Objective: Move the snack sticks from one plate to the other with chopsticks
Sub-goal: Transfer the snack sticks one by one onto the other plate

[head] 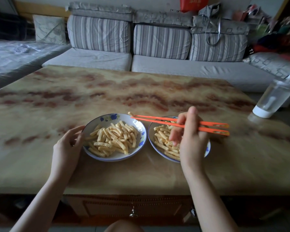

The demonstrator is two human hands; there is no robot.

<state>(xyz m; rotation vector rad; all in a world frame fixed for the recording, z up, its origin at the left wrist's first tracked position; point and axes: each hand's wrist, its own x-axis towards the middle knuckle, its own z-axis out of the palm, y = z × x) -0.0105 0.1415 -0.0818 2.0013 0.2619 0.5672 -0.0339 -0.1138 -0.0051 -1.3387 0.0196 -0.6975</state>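
Note:
Two white plates with blue flowers sit side by side near the table's front. The left plate (pixel 97 120) holds several pale ridged snack sticks (pixel 114 139). The right plate (pixel 151 131) holds more of them and is partly hidden by my right hand (pixel 189 139). That hand grips orange chopsticks (pixel 157 119), which point left. Their tips pinch one snack stick (pixel 130 113) in the air over the far right rim of the left plate. My left hand (pixel 67 144) rests against the left plate's left rim, fingers curled on it.
A marbled beige-and-red table (pixel 107 91) carries the plates. A clear bottle with a white base (pixel 274 96) stands at the right edge. A striped sofa (pixel 157 42) lies behind the table. A drawer knob (pixel 133 213) shows below the front edge.

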